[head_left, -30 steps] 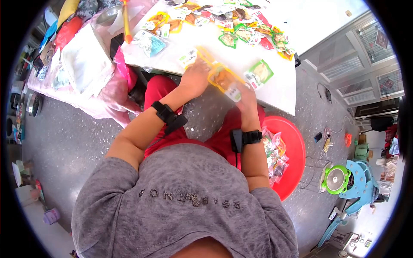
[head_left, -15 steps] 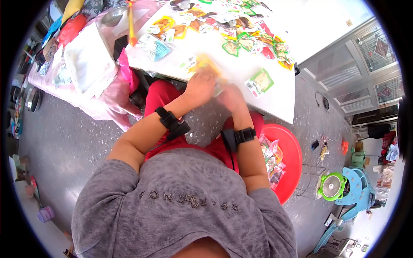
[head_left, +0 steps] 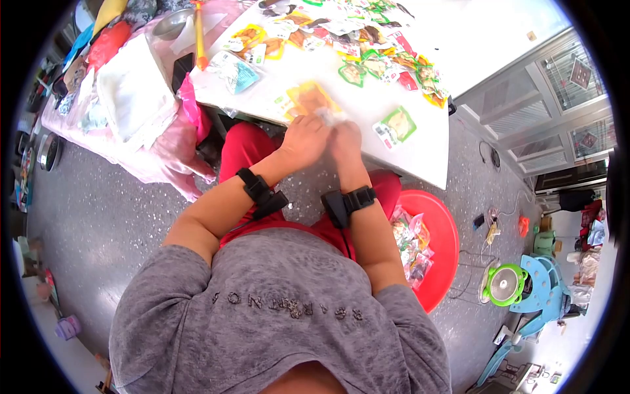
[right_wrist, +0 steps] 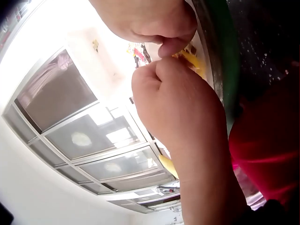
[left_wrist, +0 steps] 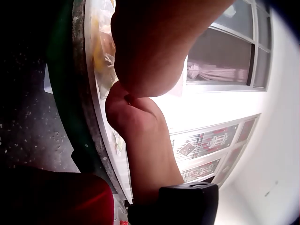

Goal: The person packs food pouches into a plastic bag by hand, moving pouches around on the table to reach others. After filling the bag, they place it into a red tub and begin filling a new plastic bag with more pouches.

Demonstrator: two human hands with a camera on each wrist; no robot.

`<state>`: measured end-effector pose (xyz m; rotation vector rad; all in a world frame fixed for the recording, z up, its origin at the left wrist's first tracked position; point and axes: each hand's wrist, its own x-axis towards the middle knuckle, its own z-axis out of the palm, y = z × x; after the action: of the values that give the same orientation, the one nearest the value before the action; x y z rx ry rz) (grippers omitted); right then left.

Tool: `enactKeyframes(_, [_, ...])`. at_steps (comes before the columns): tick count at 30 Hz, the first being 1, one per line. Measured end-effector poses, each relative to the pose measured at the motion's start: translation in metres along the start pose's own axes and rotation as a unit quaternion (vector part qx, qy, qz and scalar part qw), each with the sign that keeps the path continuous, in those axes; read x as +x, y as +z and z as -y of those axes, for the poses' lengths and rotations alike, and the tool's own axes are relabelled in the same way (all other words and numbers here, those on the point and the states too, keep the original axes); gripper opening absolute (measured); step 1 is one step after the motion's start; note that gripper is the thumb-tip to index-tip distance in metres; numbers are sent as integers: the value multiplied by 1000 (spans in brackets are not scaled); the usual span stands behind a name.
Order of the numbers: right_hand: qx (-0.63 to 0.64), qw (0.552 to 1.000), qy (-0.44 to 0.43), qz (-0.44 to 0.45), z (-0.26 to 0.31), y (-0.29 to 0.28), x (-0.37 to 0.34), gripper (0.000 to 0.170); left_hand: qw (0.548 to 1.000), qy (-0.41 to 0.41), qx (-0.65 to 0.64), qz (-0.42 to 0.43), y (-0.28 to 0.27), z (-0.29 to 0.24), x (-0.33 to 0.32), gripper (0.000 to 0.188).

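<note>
A yellow-edged food packet (head_left: pixel 310 97) with brownish contents lies near the front edge of the white table. At its near end my left hand (head_left: pixel 306 139) and right hand (head_left: pixel 346 139) come together, fingers curled in and pinching the packet's clear edge. Both wrist views show the fists meeting knuckle to knuckle, the left hand (right_wrist: pixel 180 101) below the right hand (right_wrist: pixel 154 21) in the right wrist view. The fingertips are hidden. To the right of my hands lies a green-edged packet (head_left: pixel 396 127) with pale contents.
Many packets (head_left: pixel 377 64) are heaped across the back of the table (head_left: pixel 426 154). A blue-and-white packet (head_left: pixel 236 72) lies at its left. On the floor by my right leg stands a red basin (head_left: pixel 445 253) holding packets. A fan (head_left: pixel 508 285) stands further right.
The yellow packet was stretched flat between my hands a second ago. My right hand has since moved left and up against my left hand, gathering at the packet's near end.
</note>
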<state>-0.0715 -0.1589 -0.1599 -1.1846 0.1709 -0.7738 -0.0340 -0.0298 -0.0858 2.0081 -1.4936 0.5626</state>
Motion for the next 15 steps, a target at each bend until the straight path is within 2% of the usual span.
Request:
enactKeyframes(2, [-30, 999, -28, 11, -1, 3, 0, 4, 1000, 4, -7, -7, 3, 2, -2, 19])
enactKeyframes(6, [-45, 999, 24, -10, 11, 3, -4, 11, 998, 26, -35, -45, -3, 2, -6, 28])
enactKeyframes(8, [-40, 997, 61, -29, 18, -6, -10, 19, 999, 31, -23, -36, -11, -3, -16, 31])
enactKeyframes(10, [-39, 988, 131, -79, 39, -3, -13, 25, 999, 22, -4, -28, -12, 0, -24, 33])
enactKeyframes(12, [-41, 959, 231, -158, 68, 4, -12, 30, 1000, -2, 21, -22, -6, 5, -30, 32])
enactKeyframes(15, [-160, 966, 172, -108, 70, -6, -12, 35, 999, 30, 17, -21, -6, 19, -22, 29])
